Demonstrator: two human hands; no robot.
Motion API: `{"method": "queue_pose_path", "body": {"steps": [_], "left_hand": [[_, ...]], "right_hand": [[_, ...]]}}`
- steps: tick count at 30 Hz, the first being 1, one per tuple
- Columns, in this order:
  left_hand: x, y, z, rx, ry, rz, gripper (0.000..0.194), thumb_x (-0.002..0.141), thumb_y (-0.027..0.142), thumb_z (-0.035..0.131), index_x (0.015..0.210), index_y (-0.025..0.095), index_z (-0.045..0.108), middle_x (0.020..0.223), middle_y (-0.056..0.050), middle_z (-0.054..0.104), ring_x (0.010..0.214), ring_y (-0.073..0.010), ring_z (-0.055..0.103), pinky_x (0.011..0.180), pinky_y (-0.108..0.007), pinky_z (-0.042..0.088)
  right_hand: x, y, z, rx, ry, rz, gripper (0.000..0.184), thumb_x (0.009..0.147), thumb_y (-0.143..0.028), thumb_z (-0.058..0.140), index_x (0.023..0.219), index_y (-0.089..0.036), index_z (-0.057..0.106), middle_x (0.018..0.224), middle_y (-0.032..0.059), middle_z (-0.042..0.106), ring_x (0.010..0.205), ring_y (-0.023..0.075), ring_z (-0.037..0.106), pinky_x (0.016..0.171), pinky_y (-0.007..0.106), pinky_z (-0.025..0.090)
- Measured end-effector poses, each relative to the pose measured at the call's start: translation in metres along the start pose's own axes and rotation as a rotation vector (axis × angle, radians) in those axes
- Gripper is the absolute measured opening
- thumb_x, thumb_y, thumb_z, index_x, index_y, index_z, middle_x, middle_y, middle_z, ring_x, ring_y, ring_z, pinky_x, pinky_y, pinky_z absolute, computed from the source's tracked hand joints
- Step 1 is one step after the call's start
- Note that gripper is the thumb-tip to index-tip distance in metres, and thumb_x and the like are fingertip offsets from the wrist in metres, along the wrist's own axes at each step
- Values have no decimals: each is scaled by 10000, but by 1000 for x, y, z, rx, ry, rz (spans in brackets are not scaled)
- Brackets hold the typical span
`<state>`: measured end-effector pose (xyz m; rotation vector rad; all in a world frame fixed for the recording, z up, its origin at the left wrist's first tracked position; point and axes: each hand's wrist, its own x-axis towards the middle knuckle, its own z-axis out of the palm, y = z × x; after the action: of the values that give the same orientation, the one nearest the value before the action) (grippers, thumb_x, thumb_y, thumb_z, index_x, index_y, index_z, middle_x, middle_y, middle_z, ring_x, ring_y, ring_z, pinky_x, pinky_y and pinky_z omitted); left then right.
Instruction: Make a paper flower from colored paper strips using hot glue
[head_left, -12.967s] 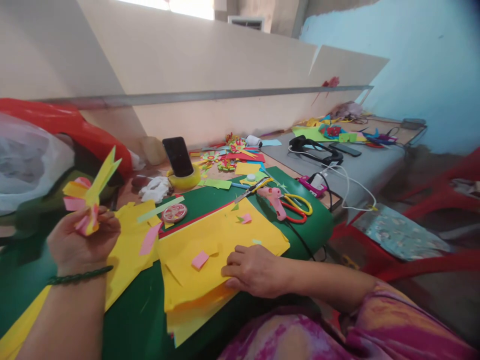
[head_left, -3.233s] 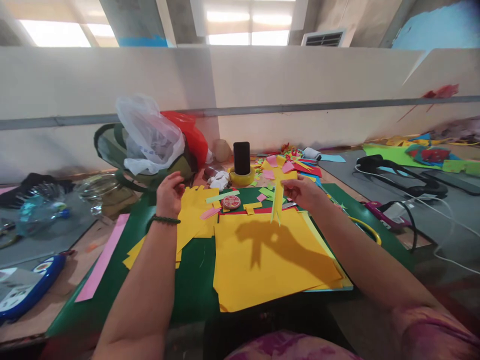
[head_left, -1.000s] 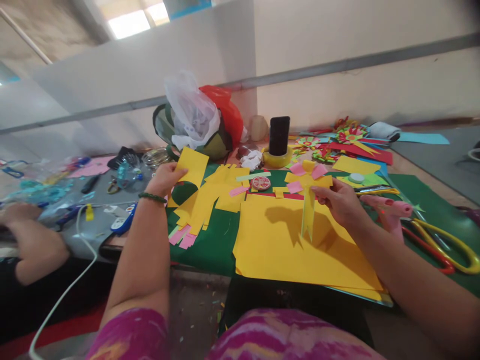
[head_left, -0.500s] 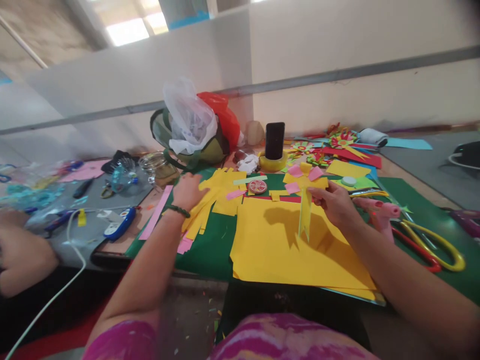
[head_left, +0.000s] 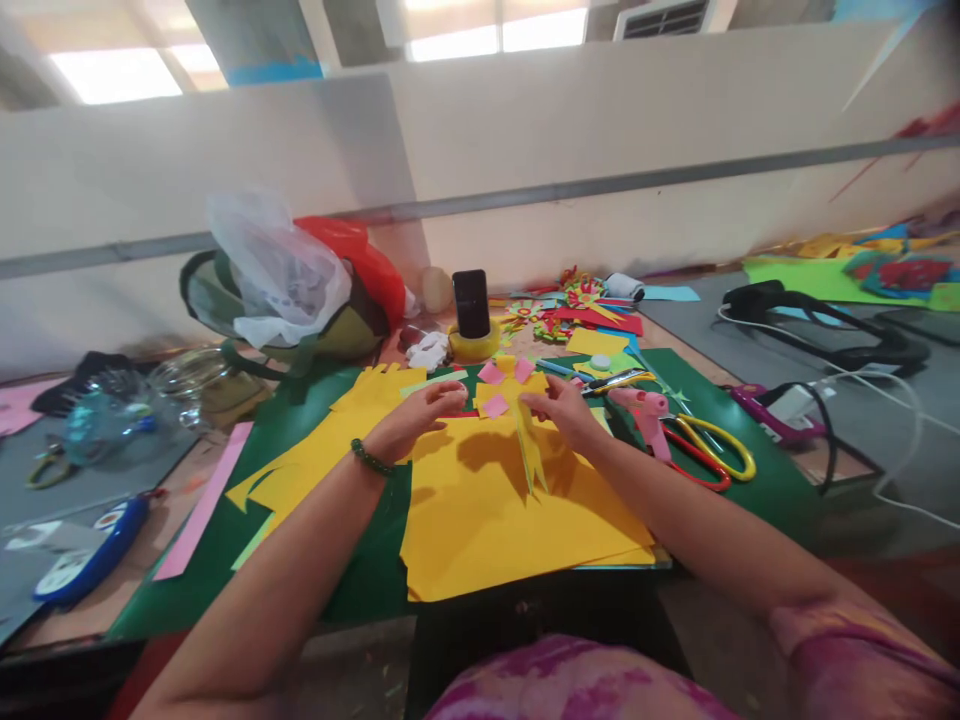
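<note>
My right hand (head_left: 566, 408) pinches a yellow paper rosette (head_left: 514, 385) at its right edge. Pink paper squares sit on the rosette, and a fork-ended yellow tail hangs from it above the yellow sheets (head_left: 480, 540). My left hand (head_left: 420, 415), a green bead bracelet at its wrist, is just left of the rosette with fingers curled. A small pinkish thing shows at its fingertips, too unclear to name. Left of that hand lie cut yellow papers (head_left: 307, 450) on the green mat (head_left: 360, 570).
A pink glue gun (head_left: 643, 410) and red-and-yellow-handled scissors (head_left: 724, 445) lie on the right. Behind, a phone (head_left: 471, 305) stands in a yellow tape roll (head_left: 474, 345). A bag (head_left: 352, 330) is at back left, a blue-and-white power strip (head_left: 94, 550) at far left.
My left hand has left the cut yellow papers and moved right, closer to the rosette. My right hand still holds the rosette over the sheets. The view has turned right.
</note>
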<state>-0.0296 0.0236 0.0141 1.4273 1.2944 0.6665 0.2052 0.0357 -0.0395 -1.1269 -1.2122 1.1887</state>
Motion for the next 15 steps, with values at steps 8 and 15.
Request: {"method": "queue_pose_path", "body": {"steps": [8, 15], "left_hand": [[25, -11, 41, -287, 67, -105, 355, 534, 368, 808, 735, 189, 577, 693, 36, 590, 652, -119, 576, 619, -246, 459], [24, -18, 41, -325, 87, 16, 271, 522, 320, 741, 676, 168, 578, 674, 8, 614, 627, -134, 572, 575, -249, 464]], "right_hand": [[-9, 6, 14, -106, -154, -7, 336, 597, -434, 736, 742, -205, 537, 616, -52, 580, 547, 117, 534, 501, 235, 430], [-13, 15, 19, 86, -383, 152, 442, 540, -283, 803, 904, -198, 568, 871, 8, 719, 801, 194, 681, 732, 308, 536]]}}
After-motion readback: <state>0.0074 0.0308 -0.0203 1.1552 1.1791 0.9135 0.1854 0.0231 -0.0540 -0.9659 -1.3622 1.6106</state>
